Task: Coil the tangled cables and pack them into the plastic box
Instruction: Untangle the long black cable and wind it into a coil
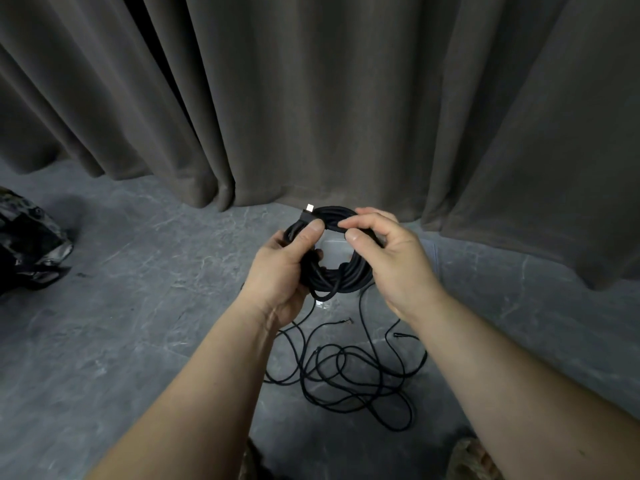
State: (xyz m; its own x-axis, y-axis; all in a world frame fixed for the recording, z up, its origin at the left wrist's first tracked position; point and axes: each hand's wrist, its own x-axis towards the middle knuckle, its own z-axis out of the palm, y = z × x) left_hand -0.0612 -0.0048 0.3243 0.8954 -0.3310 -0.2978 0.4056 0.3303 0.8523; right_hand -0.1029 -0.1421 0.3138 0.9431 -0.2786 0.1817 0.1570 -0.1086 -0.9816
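Taking the coiled cable (pixel 330 252) as our landmark, we see a dark camouflage-patterned bag (pixel 29 244) far to its left on the grey floor (pixel 138 306). Our left hand (pixel 282 271) grips the coil's left side, thumb pressed over the strands near the silver-tipped plug (pixel 309 207) at the top. Our right hand (pixel 388 258) curls round the coil's upper right, thumb and fingers pinching the strands. Below the coil, loose tangled cables (pixel 356 372) sprawl on the floor. Through and just behind the coil, a pale translucent shape shows, possibly the plastic box; we cannot tell. A dark curtain (pixel 311 98) hangs behind the coil.
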